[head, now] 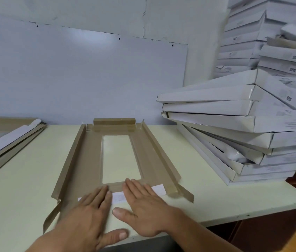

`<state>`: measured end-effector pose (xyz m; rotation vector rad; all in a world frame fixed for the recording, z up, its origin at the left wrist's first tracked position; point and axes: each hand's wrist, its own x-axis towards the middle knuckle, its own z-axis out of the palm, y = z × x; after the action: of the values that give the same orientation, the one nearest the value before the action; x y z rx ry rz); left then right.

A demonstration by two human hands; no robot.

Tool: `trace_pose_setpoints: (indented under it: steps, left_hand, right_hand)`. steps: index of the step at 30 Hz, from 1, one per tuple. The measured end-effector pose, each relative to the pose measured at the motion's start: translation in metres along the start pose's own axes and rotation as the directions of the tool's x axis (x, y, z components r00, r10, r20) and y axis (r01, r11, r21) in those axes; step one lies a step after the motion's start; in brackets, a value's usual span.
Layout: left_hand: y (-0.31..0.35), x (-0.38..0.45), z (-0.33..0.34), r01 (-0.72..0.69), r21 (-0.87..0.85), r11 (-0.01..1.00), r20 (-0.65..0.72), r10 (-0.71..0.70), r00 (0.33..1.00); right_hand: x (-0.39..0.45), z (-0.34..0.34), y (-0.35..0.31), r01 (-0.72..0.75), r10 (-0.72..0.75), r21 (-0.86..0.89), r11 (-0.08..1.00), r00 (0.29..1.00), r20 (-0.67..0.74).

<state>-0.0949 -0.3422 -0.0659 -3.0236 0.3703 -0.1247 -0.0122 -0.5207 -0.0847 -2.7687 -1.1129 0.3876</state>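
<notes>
We recorded one flat brown cardboard box blank with a rectangular window point(118, 142) on the cream table point(189, 160), long axis running away from us; left hand point(85, 215) and right hand point(143, 206) pressed its near end, fingers straight.

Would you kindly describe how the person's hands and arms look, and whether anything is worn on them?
Both the left hand and the right hand are bare: no gloves, rings or wristbands show. The forearms are uncovered to the picture's edge, no sleeve in view. The thumbnails look short and unpainted.
</notes>
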Motion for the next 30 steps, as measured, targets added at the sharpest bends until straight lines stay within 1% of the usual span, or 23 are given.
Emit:
trace_pose_setpoints:
  steps: [2,4,6,8,9,10,11,12,13,14,15,17,18,19,20,22,23,25,28,30]
  left_hand:
    - [-0.007,-0.009,-0.003,0.042,0.015,0.999,-0.029,-0.041,0.999]
    - [-0.016,-0.015,0.001,0.065,0.113,0.991,-0.15,-0.048,0.987]
    - [-0.02,-0.018,0.001,0.08,0.192,0.978,-0.207,-0.04,0.978]
    - [-0.024,-0.024,0.003,0.111,0.18,0.977,-0.196,-0.075,0.978]
    - [-0.026,-0.029,0.003,0.134,0.129,0.982,-0.151,-0.114,0.982]
    - [-0.026,-0.032,0.002,0.136,0.093,0.986,-0.114,-0.125,0.986]
    - [-0.026,-0.036,-0.004,0.123,0.079,0.989,-0.094,-0.115,0.989]
    - [-0.028,-0.039,-0.01,0.102,0.056,0.993,-0.118,-0.095,0.988]
    - [-0.033,-0.042,-0.017,0.101,0.004,0.995,-0.14,-0.099,0.985]
    - [-0.043,-0.043,-0.018,0.119,-0.078,0.99,-0.203,-0.132,0.97]
    - [-0.055,-0.046,-0.019,0.154,-0.199,0.968,-0.235,-0.2,0.951]
    - [-0.076,-0.048,-0.024,0.214,-0.443,0.87,-0.279,-0.361,0.89]
    - [-0.085,-0.049,-0.025,0.239,-0.541,0.806,-0.273,-0.437,0.857]
    - [-0.092,-0.05,-0.024,0.27,-0.608,0.746,-0.23,-0.492,0.84]
    - [-0.098,-0.052,-0.022,0.298,-0.656,0.693,-0.162,-0.516,0.841]
    - [-0.106,-0.055,-0.012,0.33,-0.724,0.606,-0.038,-0.513,0.858]
    - [-0.108,-0.057,-0.009,0.329,-0.752,0.572,-0.004,-0.503,0.864]
    - [-0.107,-0.059,-0.008,0.269,-0.813,0.516,0.014,-0.444,0.896]
    - [-0.098,-0.058,-0.012,0.172,-0.85,0.498,0.028,-0.282,0.959]
    - [-0.096,-0.056,-0.008,0.157,-0.836,0.526,0.043,-0.223,0.974]
  right_hand:
    - [-0.002,0.0,0.003,-0.021,0.021,-0.008,1.0,1.0,0.003]
    - [-0.005,0.0,0.01,-0.057,0.057,-0.031,0.998,0.998,-0.003]
    - [-0.009,0.0,0.018,-0.106,0.105,-0.056,0.993,0.994,-0.022]
    - [-0.012,0.0,0.021,-0.151,0.149,-0.077,0.986,0.988,-0.029]
    - [-0.013,-0.001,0.02,-0.164,0.162,-0.089,0.982,0.986,-0.029]
    - [-0.012,-0.004,0.019,-0.17,0.168,-0.103,0.98,0.985,-0.031]
    - [-0.011,-0.01,0.016,-0.171,0.168,-0.114,0.979,0.985,-0.036]
    - [-0.009,-0.018,0.014,-0.173,0.168,-0.111,0.979,0.984,-0.053]
    - [-0.007,-0.028,0.012,-0.181,0.174,-0.091,0.979,0.981,-0.083]
    - [-0.003,-0.037,0.01,-0.192,0.185,-0.056,0.98,0.976,-0.117]
    - [0.001,-0.047,0.007,-0.198,0.195,-0.005,0.98,0.971,-0.141]
    - [0.011,-0.063,0.005,-0.224,0.238,0.112,0.968,0.961,-0.139]
    - [0.017,-0.07,0.004,-0.233,0.255,0.169,0.958,0.959,-0.122]
    - [0.022,-0.075,0.003,-0.241,0.268,0.223,0.945,0.958,-0.098]
    - [0.026,-0.078,0.001,-0.249,0.274,0.268,0.931,0.96,-0.061]
    - [0.032,-0.083,-0.005,-0.251,0.254,0.286,0.925,0.967,0.027]
    - [0.034,-0.084,-0.009,-0.24,0.23,0.266,0.934,0.971,0.068]
    - [0.035,-0.083,-0.018,-0.182,0.159,0.221,0.958,0.98,0.119]
    - [0.031,-0.075,-0.029,-0.077,0.046,0.207,0.975,0.988,0.149]
    - [0.025,-0.072,-0.033,-0.009,-0.019,0.175,0.985,0.987,0.161]
